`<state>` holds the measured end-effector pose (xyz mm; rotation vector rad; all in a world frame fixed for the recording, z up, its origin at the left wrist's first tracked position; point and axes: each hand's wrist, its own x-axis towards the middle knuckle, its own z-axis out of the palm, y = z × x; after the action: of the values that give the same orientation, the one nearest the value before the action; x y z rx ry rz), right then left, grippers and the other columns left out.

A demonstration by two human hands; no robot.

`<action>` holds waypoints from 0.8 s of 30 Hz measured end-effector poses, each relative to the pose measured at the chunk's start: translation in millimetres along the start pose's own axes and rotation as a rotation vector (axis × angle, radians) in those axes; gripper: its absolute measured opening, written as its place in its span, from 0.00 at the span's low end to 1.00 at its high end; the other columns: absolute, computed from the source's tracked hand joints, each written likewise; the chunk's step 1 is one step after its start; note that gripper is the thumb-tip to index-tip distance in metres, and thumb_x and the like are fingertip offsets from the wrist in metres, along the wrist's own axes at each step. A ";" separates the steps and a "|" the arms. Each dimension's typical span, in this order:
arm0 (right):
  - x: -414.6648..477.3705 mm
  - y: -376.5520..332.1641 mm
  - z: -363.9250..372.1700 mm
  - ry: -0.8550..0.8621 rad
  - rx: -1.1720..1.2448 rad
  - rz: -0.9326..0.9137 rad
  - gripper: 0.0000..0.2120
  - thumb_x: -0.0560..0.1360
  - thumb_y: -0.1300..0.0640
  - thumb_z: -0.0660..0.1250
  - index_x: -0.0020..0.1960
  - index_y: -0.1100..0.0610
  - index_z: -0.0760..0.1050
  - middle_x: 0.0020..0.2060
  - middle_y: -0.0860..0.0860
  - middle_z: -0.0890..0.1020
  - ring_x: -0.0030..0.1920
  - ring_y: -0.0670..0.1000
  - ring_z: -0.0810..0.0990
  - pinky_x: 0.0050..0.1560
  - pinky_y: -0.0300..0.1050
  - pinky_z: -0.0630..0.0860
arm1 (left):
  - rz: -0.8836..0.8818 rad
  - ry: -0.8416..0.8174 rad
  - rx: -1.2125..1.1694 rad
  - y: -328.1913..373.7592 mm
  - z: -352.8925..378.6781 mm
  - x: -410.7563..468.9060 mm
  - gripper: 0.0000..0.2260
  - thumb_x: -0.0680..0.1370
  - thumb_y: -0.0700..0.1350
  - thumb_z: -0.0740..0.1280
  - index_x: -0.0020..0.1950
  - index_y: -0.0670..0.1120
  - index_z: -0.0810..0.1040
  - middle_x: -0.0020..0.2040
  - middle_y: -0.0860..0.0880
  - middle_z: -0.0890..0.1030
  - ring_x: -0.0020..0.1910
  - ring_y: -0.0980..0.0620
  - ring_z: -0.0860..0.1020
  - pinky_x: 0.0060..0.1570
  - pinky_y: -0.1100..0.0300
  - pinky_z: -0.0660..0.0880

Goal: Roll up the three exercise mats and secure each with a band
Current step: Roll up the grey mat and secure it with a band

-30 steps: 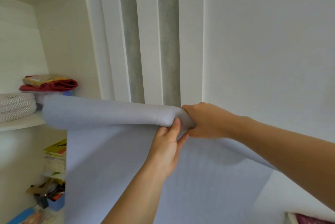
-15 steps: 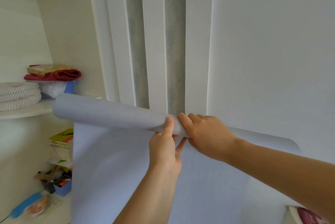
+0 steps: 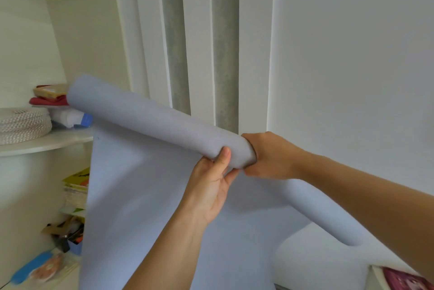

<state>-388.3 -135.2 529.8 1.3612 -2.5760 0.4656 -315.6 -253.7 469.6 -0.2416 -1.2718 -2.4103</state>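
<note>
A pale lilac-blue exercise mat point(image 3: 150, 207) is held up in the air in front of me. Its top part is wound into a roll point(image 3: 152, 120) that slants from upper left down to the centre; the rest hangs loose below. My left hand point(image 3: 209, 186) grips the roll from beneath, thumb pressed on its front. My right hand point(image 3: 270, 156) clasps the roll just to the right, fingers wrapped around it. A further rolled stretch of the mat point(image 3: 326, 217) sags down past my right forearm. No band is visible.
White shelves point(image 3: 47, 144) at left carry a coiled rope point(image 3: 23, 125), a red cloth point(image 3: 49, 101), books point(image 3: 75, 186) and a blue box of small items point(image 3: 70, 240). White wall panels point(image 3: 199, 43) stand behind. A dark red object point(image 3: 404, 280) lies bottom right.
The roll has grown thicker and tilted, its left end rising. Both hands shifted right and slightly higher while staying on the roll, and the right stretch now droops below my forearm.
</note>
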 end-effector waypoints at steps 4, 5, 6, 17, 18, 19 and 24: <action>3.1 -1.7 14.6 0.155 -0.049 0.029 0.12 0.70 0.58 0.65 0.53 0.56 0.70 0.41 0.52 0.78 0.41 0.56 0.77 0.36 0.43 0.70 | -0.023 0.161 -0.021 -3.5 2.3 1.6 0.15 0.76 0.46 0.65 0.62 0.48 0.75 0.57 0.51 0.82 0.57 0.55 0.79 0.53 0.59 0.77; 3.8 -1.4 19.2 0.164 -0.103 0.039 0.12 0.70 0.59 0.64 0.53 0.57 0.69 0.42 0.54 0.79 0.41 0.58 0.78 0.36 0.46 0.71 | -0.046 0.218 -0.060 -5.4 3.5 0.9 0.13 0.77 0.44 0.65 0.62 0.47 0.75 0.56 0.50 0.82 0.56 0.53 0.80 0.51 0.60 0.78; 4.2 -0.8 23.6 0.164 -0.174 0.043 0.12 0.71 0.59 0.64 0.53 0.58 0.68 0.43 0.56 0.80 0.42 0.59 0.78 0.36 0.47 0.70 | -0.073 0.287 -0.113 -7.7 5.5 -0.5 0.11 0.78 0.42 0.64 0.61 0.46 0.76 0.53 0.48 0.82 0.53 0.51 0.80 0.49 0.60 0.78; -13.0 -8.6 65.3 0.166 -0.404 -0.242 0.29 0.73 0.62 0.63 0.72 0.56 0.58 0.55 0.52 0.73 0.50 0.54 0.76 0.37 0.42 0.65 | -0.158 0.573 -0.143 -14.0 10.0 -19.0 0.10 0.77 0.42 0.67 0.57 0.38 0.76 0.52 0.42 0.82 0.50 0.47 0.81 0.52 0.48 0.77; -12.7 -1.8 67.6 0.169 -0.349 -0.232 0.32 0.72 0.60 0.64 0.73 0.53 0.56 0.57 0.50 0.73 0.52 0.54 0.75 0.40 0.42 0.67 | -0.154 0.583 -0.150 -14.1 10.1 -19.6 0.12 0.77 0.42 0.67 0.59 0.39 0.75 0.53 0.42 0.81 0.50 0.47 0.81 0.52 0.48 0.78; -13.9 5.0 69.6 0.171 -0.315 -0.219 0.36 0.70 0.60 0.66 0.74 0.51 0.54 0.59 0.50 0.73 0.53 0.54 0.76 0.43 0.44 0.70 | -0.143 0.604 -0.164 -13.6 10.2 -19.6 0.13 0.77 0.42 0.68 0.59 0.39 0.74 0.54 0.42 0.81 0.49 0.48 0.81 0.50 0.49 0.78; -21.0 31.3 79.3 0.379 -0.411 -0.097 0.43 0.56 0.59 0.75 0.69 0.53 0.63 0.56 0.53 0.79 0.52 0.58 0.80 0.51 0.55 0.76 | -0.057 0.684 -0.271 -6.3 15.0 -12.7 0.13 0.76 0.41 0.69 0.59 0.42 0.74 0.54 0.43 0.80 0.48 0.49 0.80 0.43 0.54 0.77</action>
<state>-404.2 -131.1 443.5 1.1206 -2.1356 0.1441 -307.4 -234.7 469.3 0.5128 -0.6498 -2.3830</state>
